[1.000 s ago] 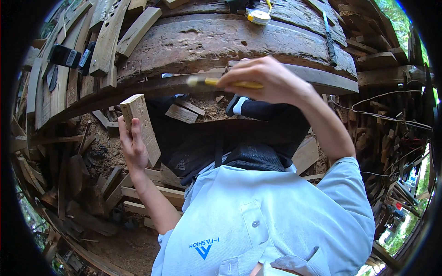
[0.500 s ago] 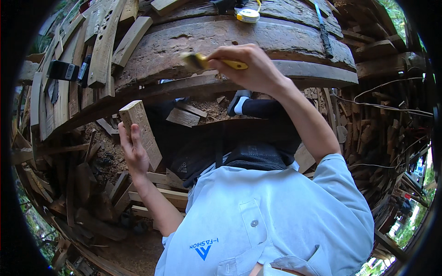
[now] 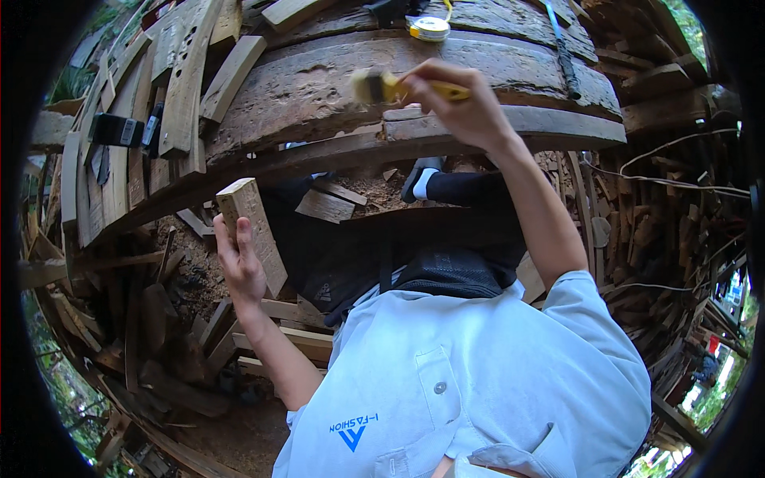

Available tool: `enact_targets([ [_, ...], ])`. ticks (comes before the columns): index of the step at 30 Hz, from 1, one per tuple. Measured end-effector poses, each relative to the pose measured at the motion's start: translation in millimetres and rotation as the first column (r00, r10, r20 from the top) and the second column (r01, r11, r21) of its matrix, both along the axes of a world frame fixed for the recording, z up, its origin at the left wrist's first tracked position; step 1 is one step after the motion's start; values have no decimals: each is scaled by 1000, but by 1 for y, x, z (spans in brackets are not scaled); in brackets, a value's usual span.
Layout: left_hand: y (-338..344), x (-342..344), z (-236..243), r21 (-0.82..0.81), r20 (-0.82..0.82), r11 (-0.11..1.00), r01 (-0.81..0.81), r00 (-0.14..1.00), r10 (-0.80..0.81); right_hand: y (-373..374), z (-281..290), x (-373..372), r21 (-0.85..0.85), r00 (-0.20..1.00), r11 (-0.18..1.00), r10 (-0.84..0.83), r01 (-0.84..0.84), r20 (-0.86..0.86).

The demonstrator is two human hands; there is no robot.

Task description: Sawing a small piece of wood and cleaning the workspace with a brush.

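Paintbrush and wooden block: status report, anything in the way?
Left hand holding wooden block. Right hand gripping yellow-handled paintbrush, apart from block. Tape measure farther back, clear of both.

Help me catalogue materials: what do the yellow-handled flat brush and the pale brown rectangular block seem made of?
Yellow-handled flat brush: the handle seems painted wood or plastic, being evenly yellow; the pale bristles are too blurred to identify. Pale brown rectangular block: probably bare, unfinished wood, given its matt, speckled tan faces.

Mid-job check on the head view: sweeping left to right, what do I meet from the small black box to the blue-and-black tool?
Small black box → wooden block in the left hand → yellow-handled brush in the right hand → blue-and-black tool.
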State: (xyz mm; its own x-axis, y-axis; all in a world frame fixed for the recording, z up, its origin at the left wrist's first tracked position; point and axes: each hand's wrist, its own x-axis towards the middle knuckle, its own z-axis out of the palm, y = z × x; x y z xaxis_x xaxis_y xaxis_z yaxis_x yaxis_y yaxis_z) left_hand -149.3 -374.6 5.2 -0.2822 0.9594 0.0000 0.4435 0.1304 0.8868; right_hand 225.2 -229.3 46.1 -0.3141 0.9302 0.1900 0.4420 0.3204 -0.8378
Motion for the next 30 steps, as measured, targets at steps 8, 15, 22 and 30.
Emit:
enact_targets([
  [8, 6, 6, 3, 51, 21, 998, 44, 999, -45, 24, -29, -61, 70, 995, 996, 65, -60, -79],
  [15, 7, 9, 11, 41, -34, 997, 68, 997, -67, 75, -19, -53, -195, 980, 979, -94, 59, -177],
  [22, 6, 13, 11, 30, 13, 997, 78, 997, -78, 100, -25, -86, -218, 986, 976, -14, -23, -165],
  [30, 1, 3, 5, 50, 43, 998, 33, 998, -35, 82, -1, -112, -370, 968, 895, 230, -251, -100],
])
